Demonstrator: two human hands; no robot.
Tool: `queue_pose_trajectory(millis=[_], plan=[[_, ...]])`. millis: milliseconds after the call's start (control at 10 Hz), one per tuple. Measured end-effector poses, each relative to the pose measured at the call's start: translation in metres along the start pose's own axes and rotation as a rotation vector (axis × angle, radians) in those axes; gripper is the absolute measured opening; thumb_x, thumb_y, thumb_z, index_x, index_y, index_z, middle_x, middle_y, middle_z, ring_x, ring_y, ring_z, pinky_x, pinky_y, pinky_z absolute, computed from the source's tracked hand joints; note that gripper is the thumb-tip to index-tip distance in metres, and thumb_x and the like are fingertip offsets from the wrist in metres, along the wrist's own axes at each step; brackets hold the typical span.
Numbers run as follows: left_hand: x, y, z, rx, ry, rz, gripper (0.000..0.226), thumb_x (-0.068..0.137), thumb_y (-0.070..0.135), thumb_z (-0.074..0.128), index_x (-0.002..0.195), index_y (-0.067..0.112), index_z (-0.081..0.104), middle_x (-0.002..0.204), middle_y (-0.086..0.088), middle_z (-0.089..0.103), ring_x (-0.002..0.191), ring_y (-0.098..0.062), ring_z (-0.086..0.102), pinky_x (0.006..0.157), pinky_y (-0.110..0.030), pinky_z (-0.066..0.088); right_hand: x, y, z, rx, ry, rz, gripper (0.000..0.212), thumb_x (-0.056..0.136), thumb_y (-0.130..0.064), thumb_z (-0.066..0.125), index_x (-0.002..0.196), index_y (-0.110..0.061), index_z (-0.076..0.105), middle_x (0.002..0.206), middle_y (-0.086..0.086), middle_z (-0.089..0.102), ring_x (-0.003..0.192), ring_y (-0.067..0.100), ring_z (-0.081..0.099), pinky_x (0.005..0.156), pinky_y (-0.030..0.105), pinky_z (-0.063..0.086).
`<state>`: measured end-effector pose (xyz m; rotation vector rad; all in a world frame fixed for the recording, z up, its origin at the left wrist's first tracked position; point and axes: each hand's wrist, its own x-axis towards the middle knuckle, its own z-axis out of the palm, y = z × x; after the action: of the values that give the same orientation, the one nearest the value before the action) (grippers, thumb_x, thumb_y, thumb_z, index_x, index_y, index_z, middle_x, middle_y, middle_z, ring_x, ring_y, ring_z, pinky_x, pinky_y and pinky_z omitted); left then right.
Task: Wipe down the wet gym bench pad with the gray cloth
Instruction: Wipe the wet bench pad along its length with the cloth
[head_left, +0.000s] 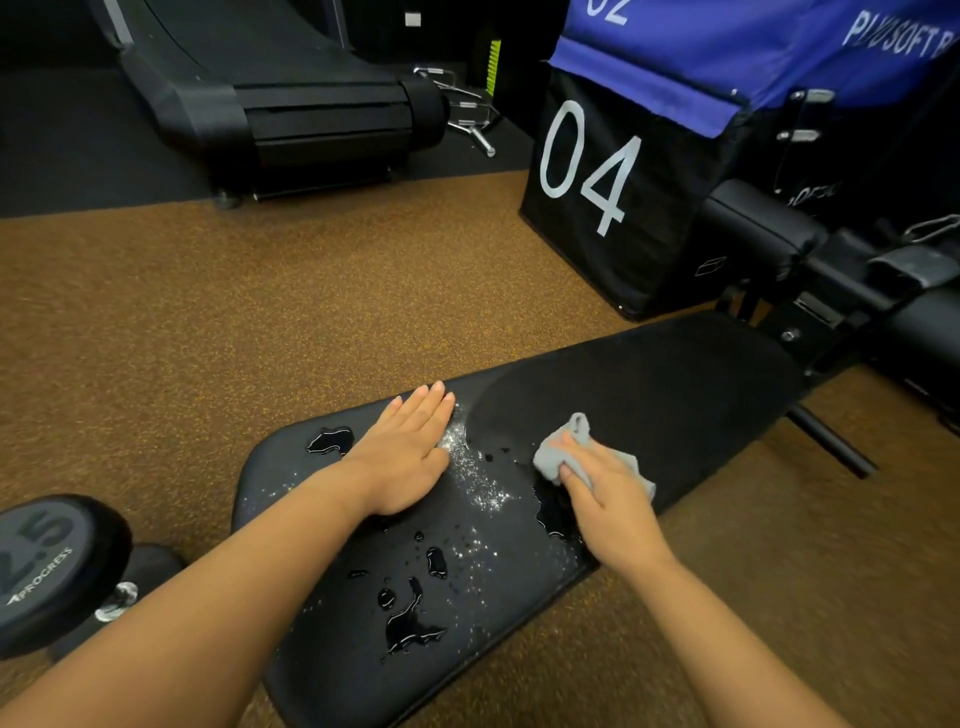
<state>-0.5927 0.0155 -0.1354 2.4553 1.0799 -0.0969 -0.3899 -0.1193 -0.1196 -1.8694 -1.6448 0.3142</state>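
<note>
The bench (649, 395) pad is black and runs diagonally from the near-left end to the far-right end, where it meets the frame. The left hand (410, 457) lies flat, palm down, on the pad near its far-left edge, approx. mid-length; fingers (431, 402) are straight, close together and hold nothing. The right hand (608, 499) presses the cloth (558, 452) onto the pad near the right edge; fingers are curled over the gray fabric and grip it, w/ a bunched fold sticking up past the fingertips and a corner showing behind the hand. The cloth touches the pad surface just right of the left hand. Water (410, 618) sits on the near half of the pad: dark puddles toward the near end, one puddle at the near-left corner beside the left wrist, and a band of fine droplets between the two hands. The far half of the pad shows no puddles and looks matte. A dumbbell (57, 566) marked "PROGRESS" rests on the brown floor (260, 312) off the bench's near-left end. A black box (602, 192) marked "04" stands on the floor beyond the far edge, w/ a blue box (701, 52) stacked on top.
</note>
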Motion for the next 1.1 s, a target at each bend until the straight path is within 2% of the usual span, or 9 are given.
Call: queue_pose_trajectory(millis=[300,400,500,600,700,800,900,1000,1100], plan=[[0.003,0.001,0.002,0.032,0.016,-0.012,0.061,0.101,0.027,0.022,0.152,0.019,-0.009,0.159,0.001,-0.020,0.146,-0.011,-0.020,0.117,-0.030,-0.014,-0.030,-0.035,0.036,0.149,-0.066,-0.069,0.025,0.091,-0.003,0.052,0.109,-0.011,0.068,0.115,-0.006,0.064,0.105,-0.020,0.040,0.092,-0.005,0.021],[0.003,0.001,0.002,0.031,0.013,-0.013,0.060,0.101,0.028,0.022,0.152,0.019,-0.009,0.159,0.001,-0.019,0.146,-0.011,-0.020,0.117,-0.030,-0.015,-0.033,-0.041,0.034,0.290,-0.088,0.045,0.023,0.097,-0.012,0.048,0.106,-0.017,0.068,0.107,-0.004,0.068,0.099,-0.004,0.055,0.086,0.004,0.036],[0.002,0.001,0.002,0.011,0.013,-0.009,0.060,0.101,0.028,0.022,0.152,0.019,-0.009,0.159,0.002,-0.019,0.145,-0.010,-0.020,0.117,-0.029,-0.015,-0.012,-0.032,0.022,0.590,0.060,0.274,0.022,0.098,-0.019,0.047,0.093,-0.007,0.065,0.069,0.012,0.060,0.058,0.024,0.053,0.054,0.036,0.044],[0.002,0.002,0.001,0.004,0.010,-0.006,0.059,0.101,0.028,0.021,0.152,0.019,-0.009,0.159,0.002,-0.020,0.145,-0.010,-0.020,0.117,-0.029,-0.014,0.021,-0.003,0.002,0.600,0.254,0.487,0.024,0.094,-0.031,0.046,0.080,-0.021,0.062,0.067,0.004,0.050,0.056,0.017,0.043,0.053,0.033,0.036],[0.001,0.001,0.001,0.001,0.008,-0.005,0.059,0.101,0.028,0.021,0.152,0.019,-0.009,0.159,0.002,-0.020,0.145,-0.010,-0.020,0.117,-0.029,-0.015,0.042,0.018,-0.003,0.106,0.058,0.434,0.021,0.091,-0.029,0.040,0.078,-0.029,0.055,0.080,0.001,0.056,0.071,0.025,0.054,0.066,0.040,0.042],[0.002,0.000,0.002,-0.003,0.005,-0.002,0.059,0.101,0.028,0.021,0.152,0.019,-0.008,0.159,0.003,-0.019,0.146,-0.010,-0.020,0.117,-0.029,-0.015,0.040,0.009,0.011,-0.108,0.019,0.233,0.025,0.089,-0.004,0.039,0.080,-0.020,0.055,0.094,0.000,0.052,0.090,0.025,0.055,0.076,0.045,0.045],[0.002,-0.001,0.001,-0.010,0.003,0.001,0.059,0.101,0.028,0.021,0.152,0.020,-0.008,0.159,0.003,-0.020,0.145,-0.010,-0.020,0.117,-0.029,-0.014,0.028,-0.008,0.027,-0.094,0.042,0.053,0.023,0.087,0.000,0.042,0.079,-0.019,0.054,0.093,-0.004,0.059,0.103,0.017,0.054,0.086,0.039,0.044],[0.003,-0.001,0.002,-0.016,0.004,-0.006,0.059,0.101,0.026,0.022,0.152,0.019,-0.007,0.159,0.003,-0.019,0.146,-0.010,-0.020,0.117,-0.030,-0.014,0.007,-0.025,0.042,-0.021,0.024,-0.056,0.020,0.087,0.000,0.051,0.083,-0.018,0.058,0.091,0.000,0.062,0.092,0.011,0.052,0.084,0.020,0.032],[0.005,0.000,0.002,-0.008,0.006,-0.009,0.059,0.101,0.025,0.023,0.152,0.019,-0.006,0.160,0.002,-0.018,0.146,-0.011,-0.019,0.117,-0.030,-0.013,-0.010,-0.046,0.046,0.041,-0.051,-0.141,0.021,0.091,-0.001,0.048,0.083,-0.017,0.060,0.091,-0.003,0.063,0.089,0.007,0.054,0.094,0.019,0.033]])
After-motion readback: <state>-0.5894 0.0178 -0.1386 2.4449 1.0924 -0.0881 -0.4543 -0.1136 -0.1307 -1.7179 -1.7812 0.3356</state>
